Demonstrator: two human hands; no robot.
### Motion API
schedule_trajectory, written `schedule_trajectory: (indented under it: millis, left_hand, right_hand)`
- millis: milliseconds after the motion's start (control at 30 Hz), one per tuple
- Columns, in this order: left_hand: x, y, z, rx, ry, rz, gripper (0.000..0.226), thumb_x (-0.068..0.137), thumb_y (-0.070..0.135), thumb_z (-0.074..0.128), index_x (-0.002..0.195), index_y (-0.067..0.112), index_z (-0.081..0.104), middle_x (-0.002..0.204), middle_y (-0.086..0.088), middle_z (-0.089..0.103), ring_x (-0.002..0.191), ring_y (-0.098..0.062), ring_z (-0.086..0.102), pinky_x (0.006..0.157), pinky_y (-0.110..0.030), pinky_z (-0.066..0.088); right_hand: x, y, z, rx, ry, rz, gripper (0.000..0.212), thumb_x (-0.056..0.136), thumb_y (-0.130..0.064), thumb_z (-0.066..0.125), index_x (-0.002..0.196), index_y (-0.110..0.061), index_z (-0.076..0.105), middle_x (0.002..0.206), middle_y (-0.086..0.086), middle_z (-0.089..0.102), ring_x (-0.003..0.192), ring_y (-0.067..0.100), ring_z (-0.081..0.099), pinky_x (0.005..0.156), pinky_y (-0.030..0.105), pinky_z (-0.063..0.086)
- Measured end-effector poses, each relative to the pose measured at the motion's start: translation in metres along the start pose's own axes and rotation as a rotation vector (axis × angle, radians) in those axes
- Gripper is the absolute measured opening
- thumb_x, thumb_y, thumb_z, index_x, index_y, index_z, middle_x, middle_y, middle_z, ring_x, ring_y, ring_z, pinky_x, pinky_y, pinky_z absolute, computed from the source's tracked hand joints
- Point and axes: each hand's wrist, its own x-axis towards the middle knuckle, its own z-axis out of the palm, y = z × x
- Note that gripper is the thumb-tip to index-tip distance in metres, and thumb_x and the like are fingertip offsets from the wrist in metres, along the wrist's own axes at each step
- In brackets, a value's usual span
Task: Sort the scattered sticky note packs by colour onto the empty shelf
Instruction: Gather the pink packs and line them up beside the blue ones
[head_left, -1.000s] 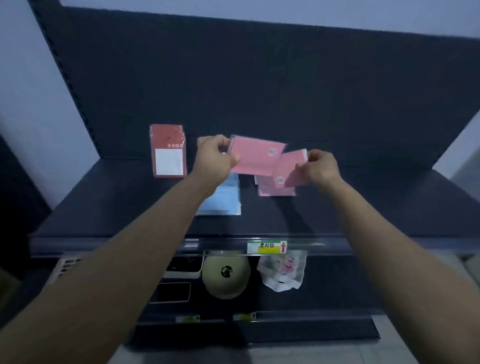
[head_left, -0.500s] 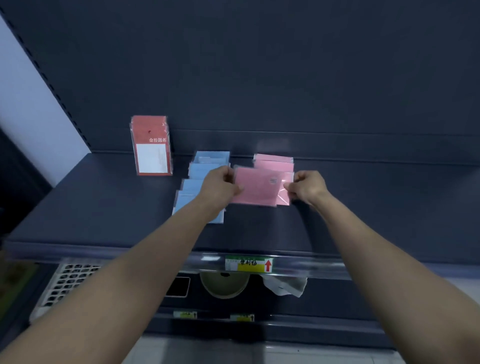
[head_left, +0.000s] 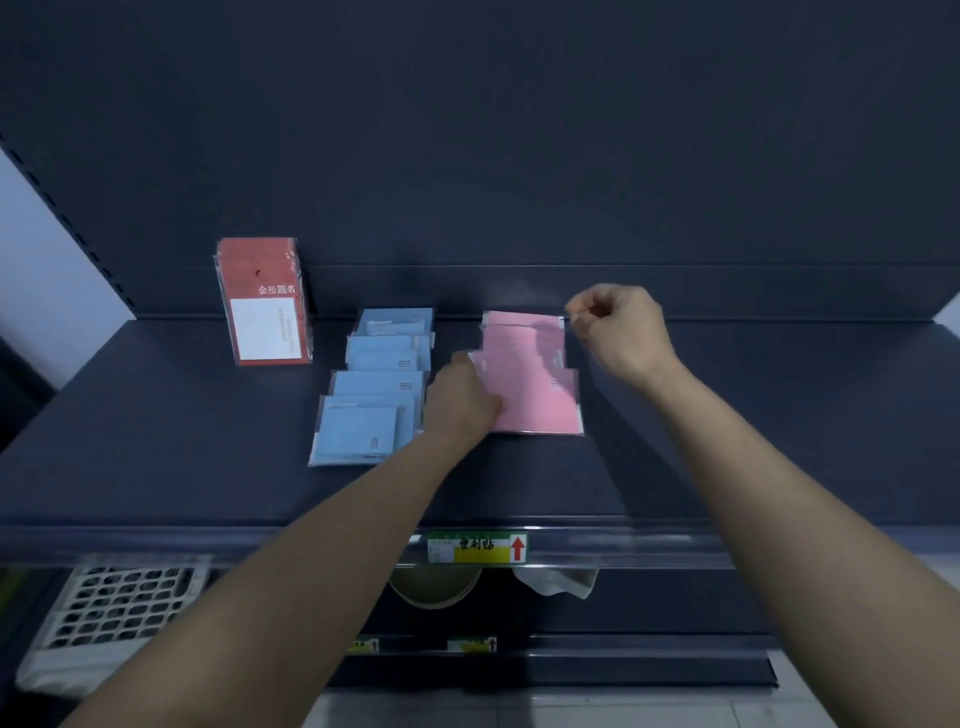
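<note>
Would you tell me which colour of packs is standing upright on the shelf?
The red packs, far left; the blue packs and pink packs lie flat.

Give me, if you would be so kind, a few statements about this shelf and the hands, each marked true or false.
1. The blue packs lie between the red packs and the pink packs. True.
2. The red packs lie flat on the shelf. False: they stand upright near the back panel.
3. The left hand touches the left edge of the pink packs. True.
4. The pink packs sit to the left of the blue packs. False: they sit to the right of them.
5. A label with a red arrow is fixed to the shelf's front edge. True.
</note>
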Motion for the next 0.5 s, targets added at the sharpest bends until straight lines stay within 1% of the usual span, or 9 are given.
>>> schedule_trajectory:
  millis: [33, 100, 133, 200, 267, 333, 400, 467, 500]
  left_hand:
    - [0.000, -0.001, -0.002, 0.019, 0.007, 0.018, 0.043, 0.078, 0.016, 0.071, 0.110, 0.001, 0.048, 0.106, -0.015, 0.060, 0.096, -0.032, 0.059, 0.070, -0.032, 0.043]
    - [-0.003, -0.002, -0.013, 0.038, 0.018, 0.070, 0.037, 0.080, 0.016, 0.069, 0.108, 0.001, 0.048, 0.107, -0.016, 0.059, 0.095, -0.032, 0.058, 0.069, -0.032, 0.043]
    - [-0.004, -0.004, -0.023, 0.032, 0.034, 0.099, 0.034, 0.082, 0.015, 0.068, 0.107, 0.002, 0.050, 0.105, -0.015, 0.059, 0.094, -0.031, 0.058, 0.070, -0.032, 0.043]
    - [-0.011, -0.011, -0.051, 0.009, 0.093, 0.140, 0.029, 0.084, 0.017, 0.066, 0.107, 0.003, 0.054, 0.106, -0.013, 0.058, 0.095, -0.028, 0.056, 0.075, -0.031, 0.043]
    - [-0.021, -0.022, -0.090, 0.009, 0.186, 0.182, 0.024, 0.087, 0.016, 0.063, 0.108, 0.006, 0.056, 0.107, -0.011, 0.058, 0.092, -0.024, 0.055, 0.077, -0.029, 0.042]
    - [-0.037, -0.041, -0.137, 0.038, 0.290, 0.204, 0.020, 0.087, 0.013, 0.060, 0.106, 0.008, 0.057, 0.105, -0.009, 0.058, 0.086, -0.019, 0.052, 0.074, -0.027, 0.040]
    - [-0.060, -0.066, -0.189, 0.102, 0.413, 0.194, 0.018, 0.087, 0.013, 0.059, 0.105, 0.010, 0.057, 0.103, -0.007, 0.058, 0.087, -0.021, 0.053, 0.075, -0.028, 0.040]
    - [-0.092, -0.095, -0.240, 0.161, 0.541, 0.172, 0.018, 0.085, 0.012, 0.059, 0.103, 0.011, 0.058, 0.099, -0.006, 0.057, 0.089, -0.023, 0.055, 0.078, -0.030, 0.040]
    - [-0.110, -0.111, -0.265, 0.190, 0.600, 0.155, 0.018, 0.084, 0.012, 0.059, 0.102, 0.010, 0.059, 0.097, -0.005, 0.057, 0.089, -0.023, 0.054, 0.079, -0.030, 0.040]
  right_hand:
    - [-0.001, -0.008, 0.001, -0.003, 0.001, -0.022, 0.019, 0.089, -0.002, 0.050, 0.087, -0.010, 0.067, 0.075, -0.002, 0.060, 0.063, 0.012, 0.054, 0.048, 0.005, 0.040]
    - [-0.002, -0.026, 0.009, -0.016, -0.013, -0.079, 0.019, 0.089, -0.004, 0.051, 0.088, -0.012, 0.068, 0.078, -0.005, 0.060, 0.074, 0.011, 0.055, 0.062, 0.013, 0.043]
    - [-0.003, -0.037, 0.016, -0.022, -0.025, -0.113, 0.019, 0.089, -0.004, 0.051, 0.090, -0.010, 0.069, 0.080, -0.005, 0.061, 0.078, 0.011, 0.055, 0.069, 0.017, 0.044]
    - [-0.006, -0.062, 0.034, -0.027, -0.057, -0.186, 0.019, 0.089, -0.005, 0.053, 0.094, -0.009, 0.071, 0.084, -0.003, 0.062, 0.082, 0.011, 0.056, 0.078, 0.020, 0.045]
    - [-0.013, -0.093, 0.058, -0.038, -0.101, -0.268, 0.019, 0.088, -0.008, 0.054, 0.095, -0.011, 0.071, 0.085, -0.003, 0.064, 0.084, 0.011, 0.057, 0.079, 0.021, 0.045]
    - [-0.025, -0.127, 0.085, -0.054, -0.159, -0.362, 0.018, 0.088, -0.010, 0.055, 0.095, -0.012, 0.071, 0.089, -0.002, 0.068, 0.087, 0.013, 0.059, 0.081, 0.022, 0.045]
    - [-0.043, -0.166, 0.116, -0.079, -0.218, -0.479, 0.017, 0.087, -0.012, 0.055, 0.095, -0.014, 0.070, 0.094, 0.000, 0.070, 0.089, 0.014, 0.061, 0.084, 0.024, 0.045]
    - [-0.069, -0.209, 0.148, -0.091, -0.274, -0.607, 0.017, 0.088, -0.013, 0.055, 0.098, -0.014, 0.069, 0.098, 0.001, 0.070, 0.093, 0.019, 0.062, 0.088, 0.029, 0.046]
    - [-0.085, -0.232, 0.165, -0.085, -0.303, -0.667, 0.016, 0.089, -0.015, 0.055, 0.098, -0.014, 0.069, 0.097, 0.001, 0.070, 0.093, 0.020, 0.061, 0.088, 0.031, 0.047]
